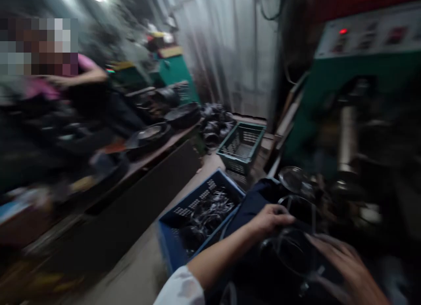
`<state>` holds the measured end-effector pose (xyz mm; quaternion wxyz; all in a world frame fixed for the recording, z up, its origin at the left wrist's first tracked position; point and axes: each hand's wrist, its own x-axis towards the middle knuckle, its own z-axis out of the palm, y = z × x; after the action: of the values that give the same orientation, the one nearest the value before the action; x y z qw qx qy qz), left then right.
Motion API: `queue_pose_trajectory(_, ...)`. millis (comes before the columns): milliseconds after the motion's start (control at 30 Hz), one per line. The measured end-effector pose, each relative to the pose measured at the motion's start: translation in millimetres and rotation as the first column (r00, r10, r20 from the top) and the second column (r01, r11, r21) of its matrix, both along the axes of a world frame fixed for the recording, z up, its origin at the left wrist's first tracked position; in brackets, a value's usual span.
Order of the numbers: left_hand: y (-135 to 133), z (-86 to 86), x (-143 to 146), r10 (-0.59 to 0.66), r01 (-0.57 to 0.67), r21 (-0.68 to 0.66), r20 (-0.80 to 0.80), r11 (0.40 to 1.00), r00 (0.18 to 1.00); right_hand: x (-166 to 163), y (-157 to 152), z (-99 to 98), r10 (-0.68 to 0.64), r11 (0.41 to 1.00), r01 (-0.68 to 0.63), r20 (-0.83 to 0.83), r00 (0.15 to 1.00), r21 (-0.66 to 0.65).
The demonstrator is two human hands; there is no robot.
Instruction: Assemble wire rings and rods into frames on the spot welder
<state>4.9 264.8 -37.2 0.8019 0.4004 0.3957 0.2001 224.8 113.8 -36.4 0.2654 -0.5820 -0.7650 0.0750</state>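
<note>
Left hand (pixel 269 219) curls over the rim of a dark round pan (pixel 287 252); right hand (pixel 348 265), fingers spread and blurred, lies against its right side, apart from the left, its grip unclear. Blue plastic crate (pixel 200 221) of dark metal pieces sits just left, within reach; green crate (pixel 241 147) stands farther off.

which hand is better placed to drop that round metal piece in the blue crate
Left, probably: the left hand sits on the round dark metal piece on the crate's side, its forearm right beside the blue plastic crate. The right hand lies further away, on the piece's far side.
</note>
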Motion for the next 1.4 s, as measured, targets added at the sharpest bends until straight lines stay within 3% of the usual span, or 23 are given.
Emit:
queue_pose_trajectory(233,3.4,-7.9,-5.5,-0.017,0.014,0.021,0.154,1.0,0.988,-24.4,16.6,46.3,0.087,0.969,-0.086,-0.003,0.996,-0.231)
queue_pose_trajectory(367,0.6,8.7,-4.2,0.011,-0.01,-0.008,0.162,1.0,0.987,-29.0,22.0,58.5,0.103,0.964,-0.105,-0.018,0.994,-0.243)
queue_pose_trajectory(500,-1.1,22.6,0.6,0.077,-0.073,-0.038,0.129,0.997,0.989,-27.7,24.3,58.3,0.113,0.971,-0.117,-0.029,0.993,-0.21)
queue_pose_trajectory(800,3.0,7.0,5.8,0.062,-0.058,-0.024,0.177,0.998,0.982,-23.0,26.8,46.4,0.081,0.981,-0.089,-0.057,0.995,-0.17)
queue_pose_trajectory(1400,14.3,24.9,23.1,0.088,-0.088,-0.011,0.157,0.996,0.984,-9.1,41.5,44.7,0.071,0.99,-0.079,-0.074,0.995,-0.115)
